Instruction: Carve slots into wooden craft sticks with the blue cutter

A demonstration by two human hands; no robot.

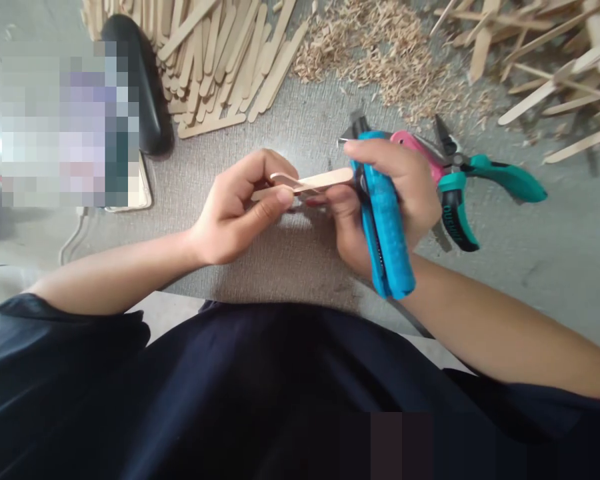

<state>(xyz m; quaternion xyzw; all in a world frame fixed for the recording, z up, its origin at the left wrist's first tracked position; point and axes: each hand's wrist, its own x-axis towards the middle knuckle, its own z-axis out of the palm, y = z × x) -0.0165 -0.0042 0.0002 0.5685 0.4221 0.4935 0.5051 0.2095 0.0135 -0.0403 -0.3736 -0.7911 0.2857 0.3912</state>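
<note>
My left hand (240,207) pinches a flat wooden stick (325,179) between thumb and fingers, holding it level over the grey mat (290,127). My right hand (385,200) is closed around the blue handles of a cutter (385,233), whose jaws sit at the stick's right end. The two hands almost touch in the middle of the view.
A heap of wooden sticks (225,60) lies at the back, with wood chips (375,47) beside it and more loose sticks (550,60) at the far right. Teal-handled pliers (480,187) and a pink-handled tool (415,148) rest behind my right hand. A black object (140,80) lies at the left.
</note>
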